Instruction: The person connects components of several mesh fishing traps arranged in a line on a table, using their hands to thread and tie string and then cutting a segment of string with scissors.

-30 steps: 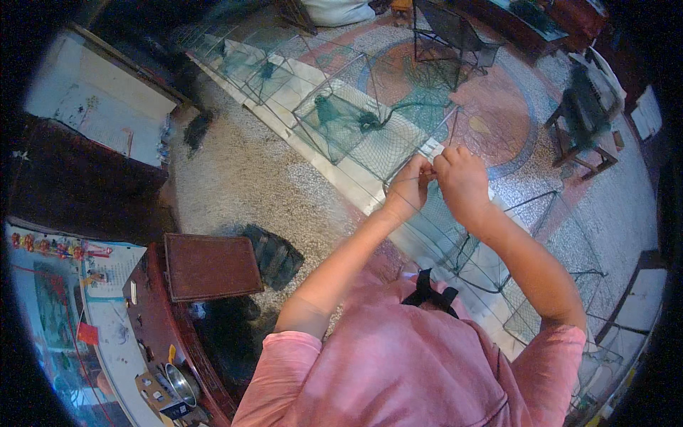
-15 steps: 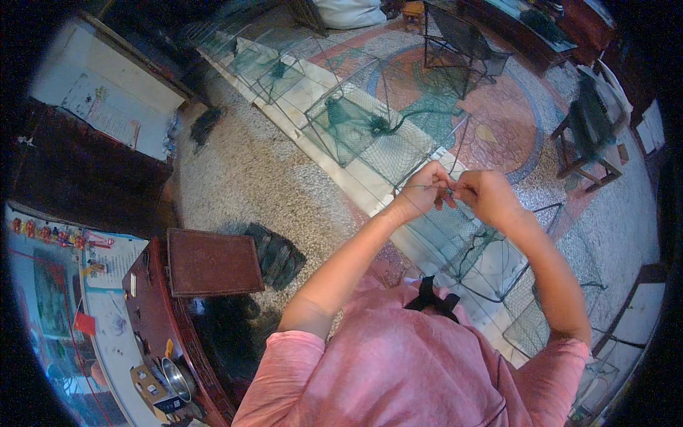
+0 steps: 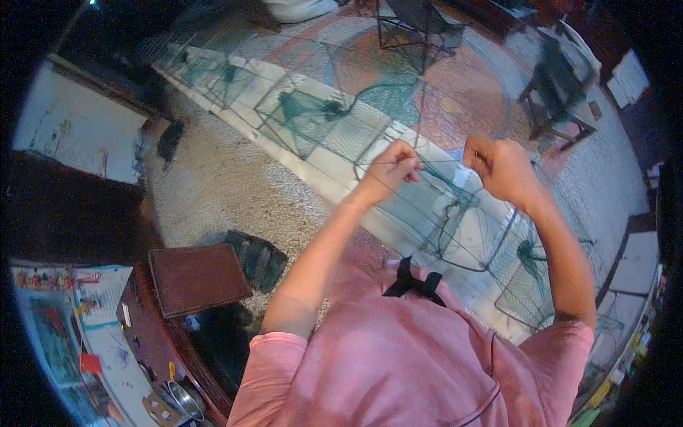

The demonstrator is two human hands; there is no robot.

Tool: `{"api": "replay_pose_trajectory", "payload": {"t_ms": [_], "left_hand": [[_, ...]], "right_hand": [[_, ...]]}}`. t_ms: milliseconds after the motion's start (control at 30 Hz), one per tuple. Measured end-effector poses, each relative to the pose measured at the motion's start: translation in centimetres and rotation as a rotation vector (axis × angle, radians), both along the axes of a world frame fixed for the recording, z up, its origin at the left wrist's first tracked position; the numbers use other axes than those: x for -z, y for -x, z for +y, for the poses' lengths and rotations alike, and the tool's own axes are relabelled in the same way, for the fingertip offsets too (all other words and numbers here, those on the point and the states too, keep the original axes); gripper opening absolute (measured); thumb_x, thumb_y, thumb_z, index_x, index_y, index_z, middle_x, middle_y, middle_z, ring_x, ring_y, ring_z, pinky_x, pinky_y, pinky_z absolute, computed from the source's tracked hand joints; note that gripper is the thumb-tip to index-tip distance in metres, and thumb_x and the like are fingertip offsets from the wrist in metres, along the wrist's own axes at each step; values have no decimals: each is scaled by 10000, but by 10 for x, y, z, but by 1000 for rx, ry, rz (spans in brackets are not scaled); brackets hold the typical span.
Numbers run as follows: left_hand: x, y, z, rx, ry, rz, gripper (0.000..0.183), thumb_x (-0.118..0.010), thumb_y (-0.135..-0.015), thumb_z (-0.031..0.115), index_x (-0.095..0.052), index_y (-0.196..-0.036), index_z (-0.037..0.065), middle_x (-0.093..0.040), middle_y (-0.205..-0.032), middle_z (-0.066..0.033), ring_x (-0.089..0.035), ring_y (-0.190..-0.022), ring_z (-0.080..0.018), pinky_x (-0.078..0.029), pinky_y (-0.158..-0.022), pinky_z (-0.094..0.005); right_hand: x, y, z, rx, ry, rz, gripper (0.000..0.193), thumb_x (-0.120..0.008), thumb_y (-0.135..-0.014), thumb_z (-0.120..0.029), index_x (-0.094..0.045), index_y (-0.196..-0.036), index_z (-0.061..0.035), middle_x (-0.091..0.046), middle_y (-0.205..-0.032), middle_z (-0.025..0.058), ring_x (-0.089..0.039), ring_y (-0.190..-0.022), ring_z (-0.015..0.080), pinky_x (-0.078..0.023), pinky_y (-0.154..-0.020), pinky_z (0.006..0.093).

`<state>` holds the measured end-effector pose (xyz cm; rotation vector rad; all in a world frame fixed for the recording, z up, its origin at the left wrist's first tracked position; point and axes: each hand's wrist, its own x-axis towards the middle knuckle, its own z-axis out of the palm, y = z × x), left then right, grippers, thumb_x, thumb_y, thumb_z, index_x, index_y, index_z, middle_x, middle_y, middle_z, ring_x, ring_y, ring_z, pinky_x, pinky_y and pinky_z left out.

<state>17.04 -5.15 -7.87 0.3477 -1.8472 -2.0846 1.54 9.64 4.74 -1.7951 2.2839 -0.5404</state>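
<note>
A long, collapsible net trap (image 3: 341,146) of green mesh over thin dark square frames stretches diagonally across the floor, passing beneath my hands. My left hand (image 3: 391,171) is closed above its middle, fingertips pinched, with a thin dark cord crossing the fingers. To the right and apart from it, my right hand (image 3: 501,169) is raised with curled fingers; whatever they hold is too small to make out. Dark green mesh is bunched at a knot (image 3: 333,108) farther left along the trap, and another gathered bunch (image 3: 526,249) hangs near my right forearm.
A dark folding chair (image 3: 420,28) stands at the far side, and a wooden chair (image 3: 565,89) at the right. On the left are a brown stool-like seat (image 3: 199,279) and a desk with a metal bowl (image 3: 185,400). Pale tiles edge the pebbled floor (image 3: 228,185).
My hands, close together before, have moved apart, the left one leftward and the right one slightly upward. The whole view has shifted, so the room sits farther left.
</note>
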Motion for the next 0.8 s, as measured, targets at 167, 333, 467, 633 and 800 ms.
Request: {"api": "replay_pose_trajectory", "payload": {"t_ms": [167,333,467,633,800], "left_hand": [[-1,1,-3,4,-14,42,98,-441,-863,37,-422,-958,49,-564,-890,-90,-555,-705,-132,-462,-638,-252],[0,-3,0,-40,-32,5,146,-401,-839,-15,-409,-974,38,-558,-915,-104,-570,-725,-149,-459,-637,-257],[-3,-4,1,-70,57,-8,148,-402,-831,-11,-412,-970,40,-558,-920,-104,-572,-706,-150,-456,-617,-247],[-4,-4,1,-71,-30,-40,154,-463,-809,-10,-427,-948,47,-553,-899,-78,-555,-681,-128,-448,-608,-237],[8,2,8,-145,275,-81,206,-603,-738,25,-448,-871,55,-529,-802,-34,-500,-613,-91,-430,-561,-233]], "right_hand": [[2,10,23,45,49,-17,45,-576,-734,-62,-535,-740,-46,-553,-640,132,-546,-615,319,-417,-545,361],[14,25,32,158,42,-97,66,-597,-745,-60,-544,-757,-23,-564,-637,116,-558,-583,229,-418,-542,325],[12,26,34,233,60,-36,85,-606,-752,-69,-545,-746,-11,-562,-625,108,-545,-566,181,-416,-536,308],[4,26,28,301,144,-47,157,-638,-743,-130,-538,-717,-12,-519,-574,74,-488,-521,137,-389,-504,282],[5,23,4,293,218,-338,239,-624,-764,-209,-495,-658,-39,-540,-609,30,-474,-531,91,-359,-466,244]]}}
